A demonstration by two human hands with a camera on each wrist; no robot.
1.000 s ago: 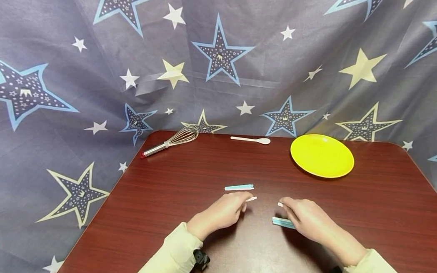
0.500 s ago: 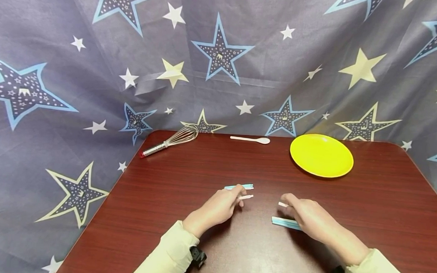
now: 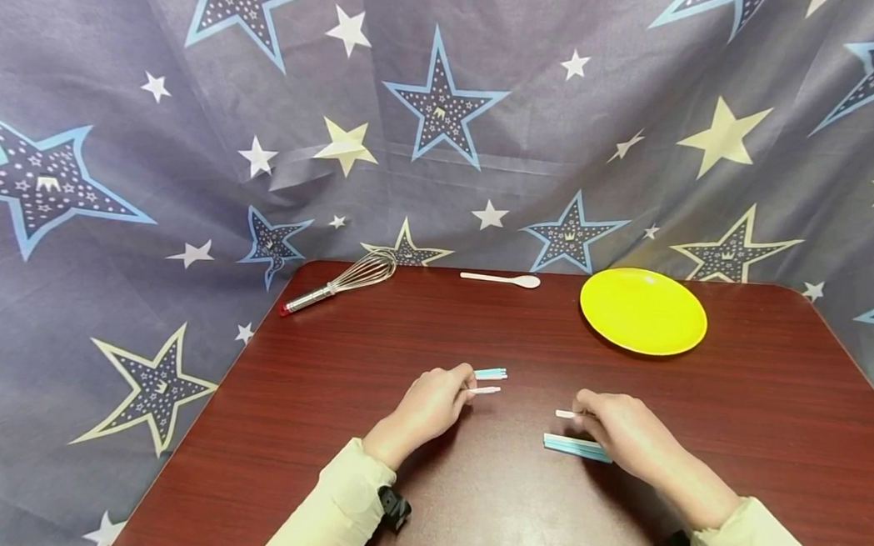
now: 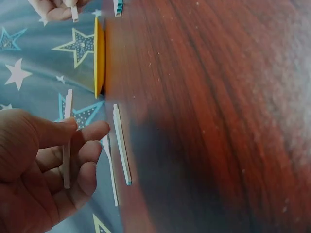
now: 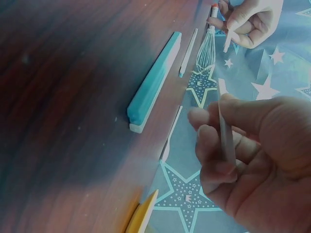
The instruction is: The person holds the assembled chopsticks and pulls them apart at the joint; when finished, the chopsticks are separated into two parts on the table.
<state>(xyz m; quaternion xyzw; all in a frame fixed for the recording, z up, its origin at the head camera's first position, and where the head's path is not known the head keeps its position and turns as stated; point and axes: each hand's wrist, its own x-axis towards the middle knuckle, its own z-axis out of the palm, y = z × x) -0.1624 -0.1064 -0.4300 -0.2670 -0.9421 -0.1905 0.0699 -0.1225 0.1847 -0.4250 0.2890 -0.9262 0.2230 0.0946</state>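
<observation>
My left hand [image 3: 429,402] pinches a short, slim white stick [image 4: 67,106] between thumb and fingers; its narrower tip sticks out to the right in the head view. Across from it, my right hand [image 3: 622,435] holds another white stick [image 5: 226,133], its end pointing left. A gap separates the two sticks. Just beyond the left hand lies a thin turquoise-and-white piece [image 3: 492,375], partly hidden by the fingers. Beneath the right hand rests a long, narrow turquoise-and-white piece [image 5: 154,80], with its right end covered in the head view.
Along the back of the dark red table [image 3: 372,352] lie a whisk [image 3: 339,284] at the left and a white spoon [image 3: 502,279] near the middle. A yellow plate [image 3: 643,311] sits at the back right. A star-patterned curtain [image 3: 441,198] hangs behind.
My hands have drawn apart, the left moving left over the far turquoise piece and the right slightly right. Both keep hold of their white sticks, and the gap between them is wider.
</observation>
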